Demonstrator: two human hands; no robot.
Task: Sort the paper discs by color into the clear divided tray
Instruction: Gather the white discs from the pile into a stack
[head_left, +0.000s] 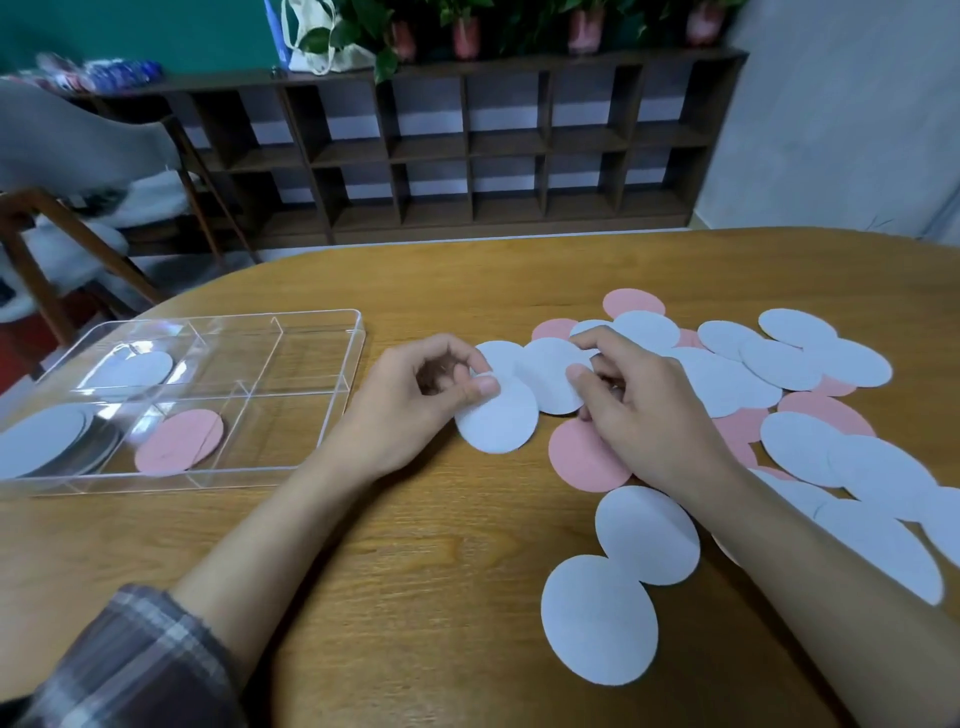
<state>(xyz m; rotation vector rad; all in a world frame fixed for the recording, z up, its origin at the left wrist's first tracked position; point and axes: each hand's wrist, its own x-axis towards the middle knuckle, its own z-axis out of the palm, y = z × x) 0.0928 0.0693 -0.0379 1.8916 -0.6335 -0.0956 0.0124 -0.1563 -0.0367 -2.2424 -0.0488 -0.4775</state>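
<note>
Pinching the near white disc (498, 423) in left hand (415, 400) and the far white disc (545, 382) in right hand (644, 415), likely to separate them for the tray (340, 387) at left.

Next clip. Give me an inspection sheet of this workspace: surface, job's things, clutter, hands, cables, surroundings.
surface: wooden table, rounded far edge.
job's things: clear divided tray at left, holding one pink disc in one compartment and white discs in others; loose pile of white and pink discs at right.
clutter: nothing seen.
hands: left hand pinches the front white disc; right hand pinches a second white disc beside it.
cables: nothing seen.
surroundings: dark cubby shelf, potted plants, cloth bag, chair.
</note>
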